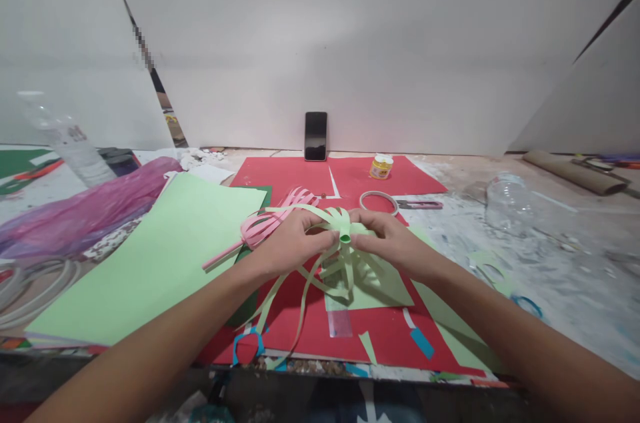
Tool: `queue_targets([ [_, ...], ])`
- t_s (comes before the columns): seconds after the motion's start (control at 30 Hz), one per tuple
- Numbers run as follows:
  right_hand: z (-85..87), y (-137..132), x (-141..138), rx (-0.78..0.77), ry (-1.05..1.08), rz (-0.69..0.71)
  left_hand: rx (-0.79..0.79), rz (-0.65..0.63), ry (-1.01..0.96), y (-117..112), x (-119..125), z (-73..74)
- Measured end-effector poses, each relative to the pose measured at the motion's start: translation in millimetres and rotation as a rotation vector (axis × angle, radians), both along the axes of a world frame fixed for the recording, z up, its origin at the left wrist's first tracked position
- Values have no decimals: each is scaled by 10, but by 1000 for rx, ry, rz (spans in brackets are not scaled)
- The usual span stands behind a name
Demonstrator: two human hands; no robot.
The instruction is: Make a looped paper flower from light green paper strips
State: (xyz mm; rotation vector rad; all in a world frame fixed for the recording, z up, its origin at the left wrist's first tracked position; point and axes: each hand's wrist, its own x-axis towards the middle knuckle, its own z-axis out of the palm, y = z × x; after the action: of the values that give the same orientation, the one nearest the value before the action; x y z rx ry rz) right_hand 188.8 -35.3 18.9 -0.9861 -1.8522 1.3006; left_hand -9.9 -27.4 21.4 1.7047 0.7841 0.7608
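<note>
Both hands pinch a pale green paper-strip craft over red paper. Its strips meet at a small rolled green tube and hang down loosely in several directions. My left hand closes on the strips at the left of the tube, thumb toward the middle. On the other side my right hand grips the strips, fingers bent and thumb near the tube. Just behind the left hand lies a pink paper-strip craft with a rolled stick handle.
Green paper sheets lie at left beside a pink plastic bag and a bottle. A phone leans on the back wall. Behind my right hand are a yellow jar, a tape roll and a cutter. Paper scraps lie in front.
</note>
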Motion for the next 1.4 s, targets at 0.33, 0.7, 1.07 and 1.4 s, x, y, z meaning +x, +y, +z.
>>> queue_targets([
  [0.33,-67,45,69,-121,181,-18,493,420,86,-64,0,25],
  [0.7,-7,32,53,95,55,-39,1253,472,236,-84,-13,-45],
  [1.07,37,-17,15,121,1,-46,1356,433,285,-73,-21,-43],
  [1.4,14,-1,10,72,11,-35,1421,470,436,-127,3,-24],
])
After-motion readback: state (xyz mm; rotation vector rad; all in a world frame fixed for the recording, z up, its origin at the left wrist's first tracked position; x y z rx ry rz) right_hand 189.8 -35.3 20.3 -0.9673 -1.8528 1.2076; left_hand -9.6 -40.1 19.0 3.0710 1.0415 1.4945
